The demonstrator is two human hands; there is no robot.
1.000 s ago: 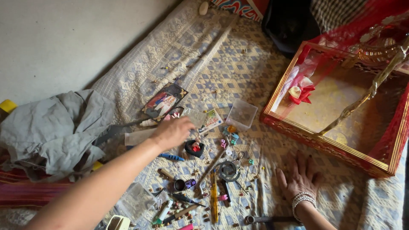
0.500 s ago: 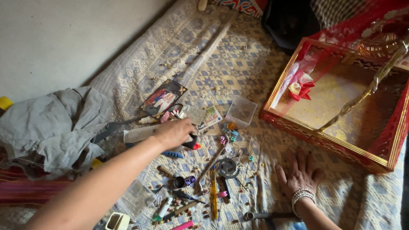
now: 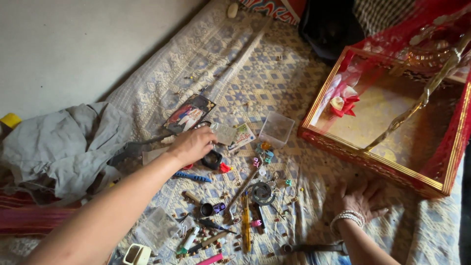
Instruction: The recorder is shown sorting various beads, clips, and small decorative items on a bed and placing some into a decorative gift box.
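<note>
Since a second ago the left hand (image 3: 192, 144) has drawn back a little toward the person and dropped onto a small black round thing (image 3: 213, 159), which now shows just under its fingertips; the right hand (image 3: 360, 197) has stayed put. Left fingers are curled down over the black thing's upper edge, touching it, though whether they pinch it cannot be told from here. That black thing lies on the patterned cloth (image 3: 274, 83), in the middle of a scatter of small items, with a red bit (image 3: 224, 168) touching its right side and a blue strip (image 3: 192, 176) just below the wrist. Beyond the knuckles lie a photo card (image 3: 189, 114) and two paler cards (image 3: 234, 135), and near those a clear plastic box (image 3: 276, 129). Lower down sit a metal ring (image 3: 261, 192), a yellow pen (image 3: 245, 223) and a pink one (image 3: 211, 259). Right hand rests flat, fingers spread, on the cloth beside a red, gold-edged tray (image 3: 373, 162), bangles (image 3: 347, 218) at the wrist. Grey clothing (image 3: 59, 147) is heaped at the left.
</note>
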